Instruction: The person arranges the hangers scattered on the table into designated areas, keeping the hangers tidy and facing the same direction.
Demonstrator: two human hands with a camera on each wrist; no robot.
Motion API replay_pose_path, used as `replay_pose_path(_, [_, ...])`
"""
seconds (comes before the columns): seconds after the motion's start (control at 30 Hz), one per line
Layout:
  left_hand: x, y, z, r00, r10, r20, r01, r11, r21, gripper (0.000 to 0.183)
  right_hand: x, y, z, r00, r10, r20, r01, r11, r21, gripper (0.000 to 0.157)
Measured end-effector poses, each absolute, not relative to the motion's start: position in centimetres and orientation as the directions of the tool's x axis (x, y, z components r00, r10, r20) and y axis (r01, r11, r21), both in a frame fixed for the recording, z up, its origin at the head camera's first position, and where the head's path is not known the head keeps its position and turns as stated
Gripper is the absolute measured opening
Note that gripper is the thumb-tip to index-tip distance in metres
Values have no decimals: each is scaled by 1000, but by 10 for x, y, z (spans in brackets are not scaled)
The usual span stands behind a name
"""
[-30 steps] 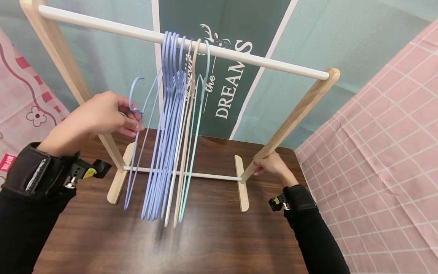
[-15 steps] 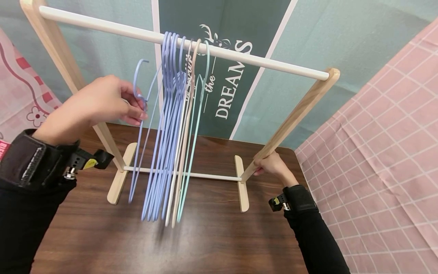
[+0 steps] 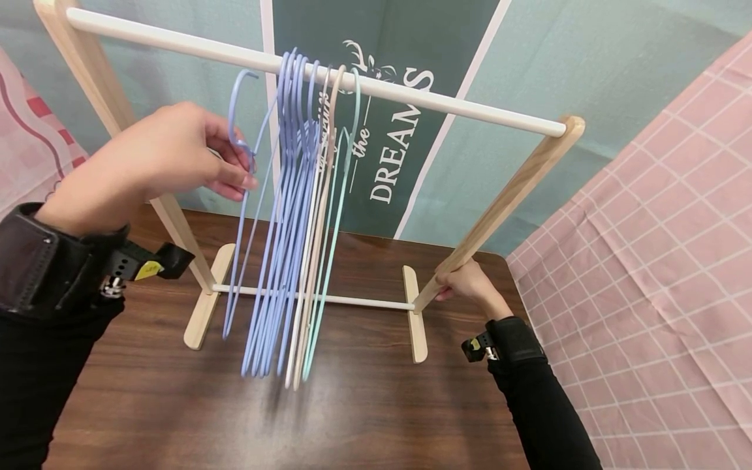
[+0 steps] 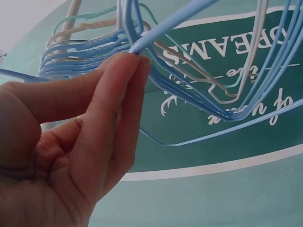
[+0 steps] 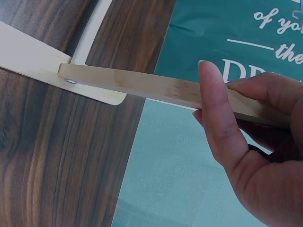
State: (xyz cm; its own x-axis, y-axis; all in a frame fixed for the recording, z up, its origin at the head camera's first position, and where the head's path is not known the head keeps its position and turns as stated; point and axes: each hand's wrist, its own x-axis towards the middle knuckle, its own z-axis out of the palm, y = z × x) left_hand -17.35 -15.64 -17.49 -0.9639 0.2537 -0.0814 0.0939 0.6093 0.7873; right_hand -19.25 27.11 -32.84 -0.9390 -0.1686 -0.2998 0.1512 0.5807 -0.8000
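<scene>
My left hand (image 3: 182, 153) pinches a periwinkle-blue hanger (image 3: 232, 108) between thumb and fingers just below its hook. The hook's tip is right under the white top rod (image 3: 470, 108) of the clothes rack, left of the other hangers. Several blue hangers (image 3: 286, 98), a beige hanger (image 3: 332, 111) and a mint hanger (image 3: 358, 101) hang bunched on that rod, with a white one among them. In the left wrist view, the pinched fingertips meet on the blue hanger (image 4: 175, 23). My right hand (image 3: 467, 282) grips the rack's right wooden post (image 5: 156, 87) low down.
The rack stands on a dark wood table (image 3: 352, 418) on two flat wooden feet (image 3: 416, 336), joined by a white lower bar (image 3: 364, 301). A green cloth with white lettering (image 3: 388, 170) hangs behind. Pink checked cloth (image 3: 658, 261) stands at the right.
My left hand has risen toward the top rod and slightly right, lifting the blue hanger with it. The right hand has stayed on the post.
</scene>
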Motion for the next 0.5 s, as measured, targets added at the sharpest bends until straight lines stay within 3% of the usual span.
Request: replay_pose_path(0.5, [-183,-147,-157,-961,270,-59,111,573,812,34,-192,272,-329,-938,-166,-305,162,567,-808,33])
